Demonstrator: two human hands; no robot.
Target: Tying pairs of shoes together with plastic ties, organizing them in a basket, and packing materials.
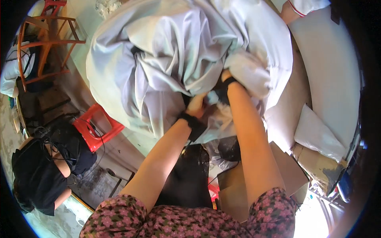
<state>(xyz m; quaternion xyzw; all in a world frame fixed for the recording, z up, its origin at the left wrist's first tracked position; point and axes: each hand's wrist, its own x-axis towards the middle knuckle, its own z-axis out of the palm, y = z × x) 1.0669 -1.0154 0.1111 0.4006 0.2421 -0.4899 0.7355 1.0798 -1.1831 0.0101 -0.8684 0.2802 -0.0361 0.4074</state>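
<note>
Head view showed me a big bundle of pale white-grey cloth (170, 51) heaped across the upper middle of the frame, bunched in deep folds and spilling down toward the wearer. My left hand (196, 104) was closed on a gathered fold at the bundle's lower edge, fingers pinched into the fabric, a dark strap at the wrist. My right hand (226, 77) was pushed into the cloth just beside it, mostly buried in the folds, so I could not tell how its fingers were set or whether they had hold of anything. I judged that the handling would go best with both hands kept close together on one edge, the fabric drawn taut between them instead of being dragged by a single corner, since the mass looked heavy and loose enough to slide. Around it, a long pale cushion (333, 67) curved along the right, with a small white pillow-shaped pack (317, 133) lying against it. Below the forearms lay flat brown cardboard (285, 166) and a black plastic bag (188, 178), near each other; I could make out no label on either. To the left stood a red plastic stool (97, 127) and, farther up, a wooden chair (43, 43). Another person in black (39, 174) sat at the lower left, well apart from the cloth, and a sleeve with a red trim (303, 7) showed at the top right.
</note>
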